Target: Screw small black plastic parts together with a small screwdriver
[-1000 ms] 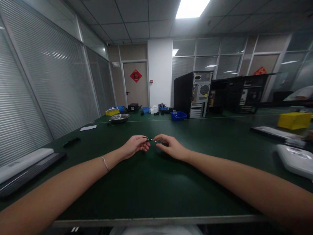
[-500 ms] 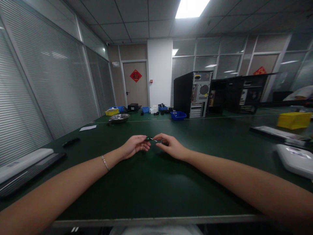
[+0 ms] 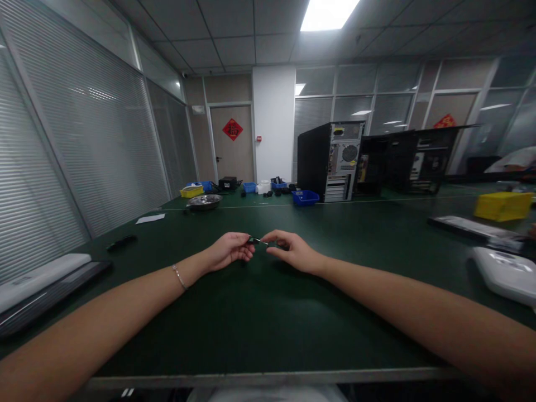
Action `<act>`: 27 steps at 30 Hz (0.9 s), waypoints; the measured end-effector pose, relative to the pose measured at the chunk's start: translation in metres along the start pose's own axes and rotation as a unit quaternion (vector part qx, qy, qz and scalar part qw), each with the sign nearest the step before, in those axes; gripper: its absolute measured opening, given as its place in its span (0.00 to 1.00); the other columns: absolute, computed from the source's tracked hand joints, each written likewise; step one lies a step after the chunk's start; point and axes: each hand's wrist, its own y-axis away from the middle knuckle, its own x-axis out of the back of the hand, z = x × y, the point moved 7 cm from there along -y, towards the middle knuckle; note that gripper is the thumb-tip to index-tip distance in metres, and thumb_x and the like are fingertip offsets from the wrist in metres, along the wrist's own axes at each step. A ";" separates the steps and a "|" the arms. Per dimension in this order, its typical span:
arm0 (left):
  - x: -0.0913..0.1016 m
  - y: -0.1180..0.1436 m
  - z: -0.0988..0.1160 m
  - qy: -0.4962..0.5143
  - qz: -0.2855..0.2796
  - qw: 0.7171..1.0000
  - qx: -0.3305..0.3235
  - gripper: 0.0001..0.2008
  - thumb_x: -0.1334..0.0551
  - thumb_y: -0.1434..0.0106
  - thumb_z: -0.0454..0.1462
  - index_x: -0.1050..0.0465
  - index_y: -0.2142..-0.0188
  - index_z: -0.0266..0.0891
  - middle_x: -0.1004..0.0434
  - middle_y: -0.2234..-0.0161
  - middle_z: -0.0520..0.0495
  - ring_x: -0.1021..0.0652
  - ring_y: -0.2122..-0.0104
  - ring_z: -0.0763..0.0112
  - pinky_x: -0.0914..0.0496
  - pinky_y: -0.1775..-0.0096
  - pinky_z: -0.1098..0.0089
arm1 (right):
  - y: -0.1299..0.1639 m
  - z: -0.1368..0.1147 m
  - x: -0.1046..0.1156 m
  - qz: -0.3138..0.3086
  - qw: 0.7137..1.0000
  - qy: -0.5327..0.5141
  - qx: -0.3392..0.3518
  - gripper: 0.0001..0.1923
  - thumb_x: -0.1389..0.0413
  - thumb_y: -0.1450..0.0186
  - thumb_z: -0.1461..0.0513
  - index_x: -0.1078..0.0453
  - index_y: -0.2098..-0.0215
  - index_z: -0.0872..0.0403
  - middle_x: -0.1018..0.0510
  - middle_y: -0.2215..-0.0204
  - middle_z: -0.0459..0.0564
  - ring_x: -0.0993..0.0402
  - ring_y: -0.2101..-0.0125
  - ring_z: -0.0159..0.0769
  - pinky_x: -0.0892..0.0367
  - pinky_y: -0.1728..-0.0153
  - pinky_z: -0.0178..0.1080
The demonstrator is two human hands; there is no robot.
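Over the middle of the dark green table (image 3: 268, 318), my left hand (image 3: 232, 249) pinches the dark handle of a small screwdriver (image 3: 253, 240) between thumb and fingertips. Its thin metal shaft points right, towards my other hand. My right hand (image 3: 295, 252) has thumb and forefinger apart, with the shaft's tip in the gap between them. I cannot tell whether the tip touches a finger. Nothing else shows in the right hand.
Left are a white-and-black keyboard-like slab (image 3: 54, 290), a dark object (image 3: 121, 242) and paper (image 3: 151, 218). A metal dish (image 3: 204, 201), blue tray (image 3: 305, 197) and computer tower (image 3: 329, 162) stand behind. Right are a yellow bin (image 3: 503, 206) and white device (image 3: 505, 273).
My left hand has shifted slightly left with the screwdriver. The right thumb and forefinger have parted a little more, away from the shaft.
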 end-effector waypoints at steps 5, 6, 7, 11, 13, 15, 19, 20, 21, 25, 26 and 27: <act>0.000 0.000 -0.002 0.007 -0.007 1.000 0.012 0.10 0.42 0.39 0.37 0.31 0.65 0.29 0.26 0.71 0.41 0.25 0.74 0.72 0.31 0.70 0.71 | -0.001 -0.002 -0.001 -0.008 1.000 -0.019 0.003 0.14 0.47 0.37 0.62 0.33 0.53 0.55 0.27 0.58 0.50 0.31 0.62 0.34 0.36 0.62 0.37; 0.000 0.000 -0.002 0.005 -0.006 1.000 0.010 0.10 0.42 0.39 0.38 0.31 0.65 0.29 0.26 0.71 0.41 0.25 0.74 0.72 0.31 0.70 0.71 | -0.001 -0.002 -0.001 -0.006 1.000 -0.017 0.000 0.14 0.47 0.37 0.62 0.33 0.53 0.55 0.26 0.59 0.50 0.31 0.62 0.34 0.36 0.62 0.37; 0.000 0.000 -0.002 0.001 -0.003 1.000 0.005 0.10 0.42 0.39 0.38 0.31 0.65 0.29 0.26 0.71 0.41 0.25 0.74 0.72 0.31 0.70 0.71 | -0.001 -0.001 -0.001 -0.005 1.000 -0.013 -0.004 0.14 0.47 0.38 0.62 0.33 0.53 0.55 0.26 0.59 0.50 0.31 0.63 0.34 0.37 0.62 0.37; 0.000 0.000 0.001 -0.029 0.007 0.999 -0.016 0.12 0.42 0.39 0.39 0.30 0.65 0.30 0.26 0.70 0.40 0.25 0.73 0.71 0.31 0.69 0.70 | -0.001 0.002 -0.001 0.006 1.000 -0.001 -0.014 0.14 0.47 0.38 0.62 0.33 0.54 0.54 0.26 0.59 0.50 0.31 0.62 0.35 0.37 0.61 0.38; -0.001 0.001 0.001 -0.041 0.004 0.999 -0.014 0.13 0.41 0.40 0.40 0.30 0.65 0.29 0.26 0.70 0.40 0.25 0.72 0.70 0.31 0.69 0.70 | -0.001 0.003 -0.001 0.005 1.000 -0.001 -0.015 0.14 0.47 0.38 0.62 0.33 0.54 0.54 0.26 0.58 0.50 0.31 0.61 0.35 0.37 0.61 0.39; -0.002 0.001 0.001 -0.044 0.000 0.999 -0.010 0.13 0.41 0.40 0.41 0.30 0.65 0.29 0.27 0.71 0.40 0.25 0.73 0.70 0.32 0.69 0.70 | 0.000 0.003 0.000 0.002 1.000 -0.002 -0.012 0.13 0.46 0.38 0.61 0.32 0.54 0.54 0.26 0.59 0.49 0.31 0.62 0.35 0.37 0.61 0.38; -0.002 0.002 0.000 -0.033 -0.008 0.999 -0.003 0.13 0.40 0.41 0.40 0.29 0.64 0.29 0.27 0.71 0.41 0.26 0.73 0.71 0.32 0.69 0.70 | 0.000 0.000 0.000 -0.002 1.000 -0.012 -0.005 0.14 0.46 0.38 0.61 0.31 0.55 0.55 0.26 0.59 0.50 0.31 0.64 0.34 0.37 0.62 0.37; -0.003 0.003 0.000 -0.030 -0.012 0.999 0.000 0.13 0.40 0.41 0.40 0.29 0.64 0.29 0.27 0.71 0.41 0.26 0.73 0.71 0.32 0.69 0.70 | 0.000 -0.001 0.000 -0.007 1.000 -0.018 -0.004 0.14 0.46 0.38 0.61 0.32 0.55 0.55 0.27 0.59 0.50 0.31 0.64 0.34 0.37 0.63 0.37; -0.004 0.003 0.000 -0.029 -0.016 0.999 0.003 0.13 0.41 0.40 0.40 0.29 0.64 0.29 0.28 0.71 0.42 0.26 0.73 0.71 0.32 0.69 0.70 | 0.000 -0.002 -0.001 -0.011 1.000 -0.023 -0.003 0.14 0.46 0.38 0.61 0.32 0.54 0.55 0.27 0.59 0.50 0.31 0.64 0.34 0.37 0.63 0.37; -0.006 0.003 0.001 -0.027 -0.018 0.999 0.005 0.12 0.41 0.40 0.40 0.29 0.64 0.29 0.27 0.71 0.41 0.26 0.73 0.72 0.32 0.69 0.70 | -0.001 -0.002 -0.002 -0.011 1.000 -0.019 -0.001 0.14 0.46 0.38 0.61 0.32 0.54 0.55 0.27 0.59 0.50 0.32 0.63 0.34 0.37 0.62 0.37; -0.006 0.003 0.001 -0.028 -0.014 1.000 0.004 0.12 0.41 0.40 0.39 0.29 0.65 0.29 0.27 0.70 0.41 0.26 0.73 0.72 0.32 0.69 0.70 | -0.001 -0.001 -0.002 -0.006 1.000 -0.014 -0.001 0.14 0.46 0.38 0.61 0.32 0.54 0.55 0.27 0.59 0.50 0.32 0.62 0.34 0.37 0.61 0.37; -0.006 0.003 0.001 -0.028 -0.010 1.000 0.003 0.12 0.41 0.40 0.39 0.30 0.65 0.29 0.27 0.70 0.41 0.26 0.73 0.72 0.32 0.69 0.70 | -0.001 0.000 -0.002 -0.002 1.000 -0.010 -0.002 0.14 0.46 0.38 0.61 0.32 0.54 0.54 0.27 0.59 0.50 0.32 0.62 0.35 0.37 0.61 0.38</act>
